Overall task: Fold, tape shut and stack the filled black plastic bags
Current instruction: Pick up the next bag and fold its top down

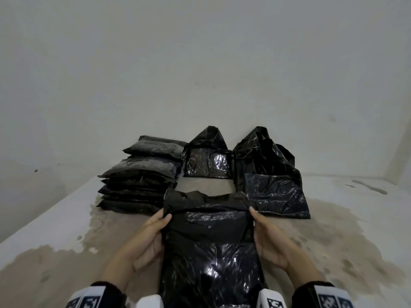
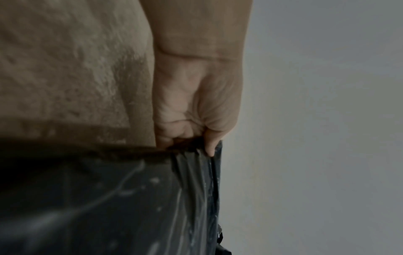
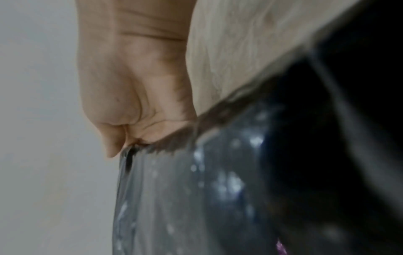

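Between both hands, glossy black bag (image 1: 209, 252)

**Camera layout: one head view, two wrist views**

Head cam: high, looks forward and down across the table (image 1: 333, 241) to the wall (image 1: 200, 63); wide view, takes in both hands and the held bag (image 1: 211, 241).

Left wrist cam: very close, looks along the left hand (image 2: 196, 103) to its fingers at the bag's edge; table to one side, wall to the other.

Right wrist cam: same setup along the right hand (image 3: 135, 94), very close and blurred.

Shared: all three views see the held bag; each wrist view shares its own hand with the head view.
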